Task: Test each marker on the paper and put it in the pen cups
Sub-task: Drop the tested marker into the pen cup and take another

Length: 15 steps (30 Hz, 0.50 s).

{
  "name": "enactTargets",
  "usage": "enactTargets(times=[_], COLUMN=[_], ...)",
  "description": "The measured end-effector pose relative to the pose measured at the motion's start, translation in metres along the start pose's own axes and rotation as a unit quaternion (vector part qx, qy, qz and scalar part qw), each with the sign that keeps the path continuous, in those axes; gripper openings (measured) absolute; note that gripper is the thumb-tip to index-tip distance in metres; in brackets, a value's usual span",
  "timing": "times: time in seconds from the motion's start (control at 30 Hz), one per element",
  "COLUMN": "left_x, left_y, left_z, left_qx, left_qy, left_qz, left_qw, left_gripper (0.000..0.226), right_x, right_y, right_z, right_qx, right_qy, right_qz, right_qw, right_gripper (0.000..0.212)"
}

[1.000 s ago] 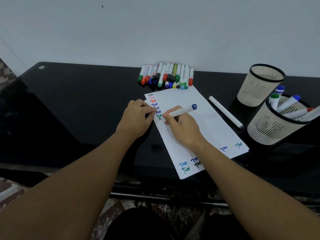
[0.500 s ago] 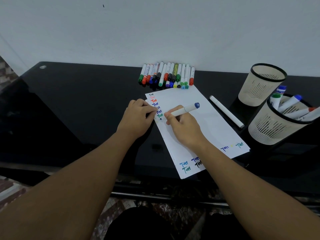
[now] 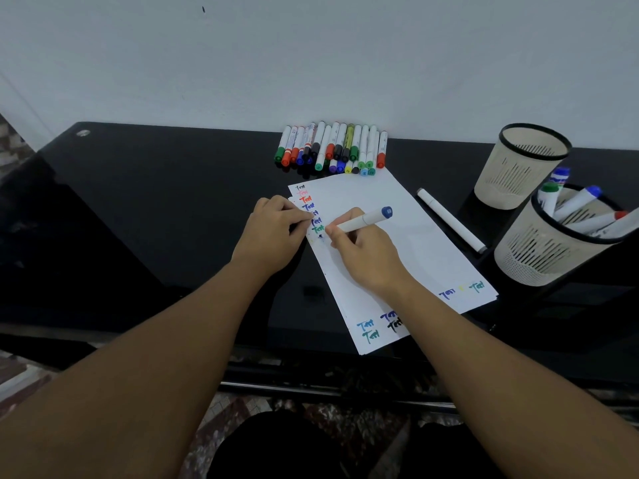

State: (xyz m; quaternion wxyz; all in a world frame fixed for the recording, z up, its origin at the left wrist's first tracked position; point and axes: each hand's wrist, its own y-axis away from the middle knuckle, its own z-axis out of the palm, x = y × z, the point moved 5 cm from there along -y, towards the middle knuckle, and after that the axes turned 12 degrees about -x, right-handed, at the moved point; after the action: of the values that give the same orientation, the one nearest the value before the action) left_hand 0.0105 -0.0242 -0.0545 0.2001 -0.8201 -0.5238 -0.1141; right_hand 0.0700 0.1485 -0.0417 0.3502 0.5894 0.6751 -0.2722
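Note:
My right hand [image 3: 366, 257] grips a white marker with a blue end [image 3: 364, 218], its tip down on the white paper [image 3: 397, 236] just below a column of coloured test words. My left hand [image 3: 273, 233] lies with curled fingers on the paper's left edge, fingertips pinched at that edge. A row of several capped markers [image 3: 332, 148] lies at the back by the wall. At the right, the nearer pen cup [image 3: 539, 254] holds several markers; the farther pen cup [image 3: 511, 167] looks empty.
A single white marker [image 3: 449, 219] lies on the black glass table [image 3: 155, 202] between the paper and the cups. More test words sit at the paper's near corners. The wall runs close behind the marker row.
The marker tip has moved slightly down the paper's left side, and a small blue mark shows under it. Both hands stay in nearly the same place.

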Motion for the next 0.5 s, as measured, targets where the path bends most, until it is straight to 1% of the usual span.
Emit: enactTargets(times=[0.17, 0.5], left_x=[0.0006, -0.0008], left_y=[0.0004, 0.0000], left_z=[-0.0002, 0.0002], left_qx=[0.001, -0.001], left_qy=[0.003, 0.005], left_qz=[-0.001, -0.004], left_qw=[1.000, 1.000], left_gripper=[0.024, 0.025], right_x=[0.0036, 0.0035], right_y=[0.0005, -0.0002], right_z=[-0.0020, -0.0009], right_qx=[0.020, 0.016], right_qy=[-0.032, -0.010], right_qz=[0.006, -0.001], right_qw=[0.999, 1.000], right_gripper=[0.022, 0.020])
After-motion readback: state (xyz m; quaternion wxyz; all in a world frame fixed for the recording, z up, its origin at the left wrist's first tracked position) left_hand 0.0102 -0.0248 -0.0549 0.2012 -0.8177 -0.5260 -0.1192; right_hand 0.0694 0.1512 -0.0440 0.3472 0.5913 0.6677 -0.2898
